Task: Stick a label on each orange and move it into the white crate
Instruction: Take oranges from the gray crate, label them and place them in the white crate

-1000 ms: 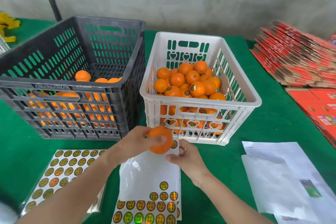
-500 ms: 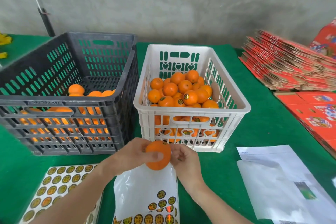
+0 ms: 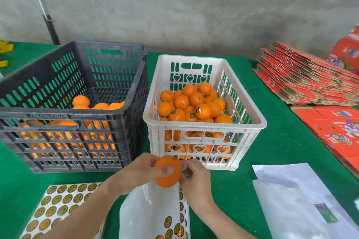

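Note:
My left hand (image 3: pixel 136 174) grips an orange (image 3: pixel 168 177) in front of the white crate (image 3: pixel 206 132), thumb across its near face. My right hand (image 3: pixel 196 178) touches the orange's right side with curled fingertips; whether it pinches a label is hidden. The white crate holds several oranges (image 3: pixel 194 105), some with round labels. The black crate (image 3: pixel 64 120) to the left holds unlabelled oranges (image 3: pixel 81 101). Below my hands lies a mostly peeled label sheet (image 3: pixel 151 213), with a fuller label sheet (image 3: pixel 58 205) at the lower left.
Green cloth (image 3: pixel 272 151) covers the table. Flat red cartons (image 3: pixel 307 81) are stacked at the right, with more red boxes (image 3: pixel 334 128) in front. White paper sheets (image 3: pixel 303 200) lie at the lower right. A grey wall stands behind.
My right hand has come up from the label sheet to the orange's right side. The view has tilted upward, so the crates sit lower in the frame.

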### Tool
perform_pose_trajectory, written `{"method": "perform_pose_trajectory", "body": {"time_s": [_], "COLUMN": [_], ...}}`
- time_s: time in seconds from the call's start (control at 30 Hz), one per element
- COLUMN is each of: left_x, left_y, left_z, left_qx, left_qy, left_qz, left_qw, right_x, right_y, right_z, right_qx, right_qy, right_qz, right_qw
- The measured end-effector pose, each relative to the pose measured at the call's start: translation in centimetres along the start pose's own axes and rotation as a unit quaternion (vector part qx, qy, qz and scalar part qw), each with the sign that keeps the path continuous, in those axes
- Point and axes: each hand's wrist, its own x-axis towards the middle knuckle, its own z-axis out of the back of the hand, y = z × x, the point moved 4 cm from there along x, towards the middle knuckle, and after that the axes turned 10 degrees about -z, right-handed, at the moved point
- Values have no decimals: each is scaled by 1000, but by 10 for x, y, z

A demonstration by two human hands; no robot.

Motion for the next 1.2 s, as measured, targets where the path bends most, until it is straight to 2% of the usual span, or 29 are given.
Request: {"method": "perform_pose_trajectory", "body": {"time_s": [0.2, 0.4, 0.6, 0.77, 0.87, 0.93, 1.0, 1.07, 1.2], "left_x": [1, 1, -1, 0, -4, -4, -1, 0, -2], "left_y": [6, 18, 25, 23, 20, 18, 16, 11, 2], "left_z": [5, 13, 17, 16, 10, 3, -3, -6, -7], "left_qx": [-29, -66, 7, 26, -105, -254, -346, -384, -391], "left_qy": [10, 2, 28, -14, -38, -61, -75, -76, -70], "left_qz": [2, 41, 88, 56, 25, 43, 55, 60, 51], "left_qw": [1000, 997, 996, 998, 993, 964, 934, 918, 916], "right_x": [5, 4, 10, 16, 15, 13, 10, 9, 8], "right_y": [-2, -7, -12, 7, 24, 39, 54, 67, 83], "right_z": [-3, -5, 11, 28, 40, 43, 44, 41, 35], "right_qx": [-8, -24, 41, 82, 119, 132, 114, 77, -73], "right_qy": [-11, -5, 36, 92, 149, 202, 238, 263, 256], "right_qz": [0, 6, -73, -92, -86, -81, -65, -38, 45], "right_qw": [1000, 1000, 996, 988, 978, 967, 962, 961, 963]}}
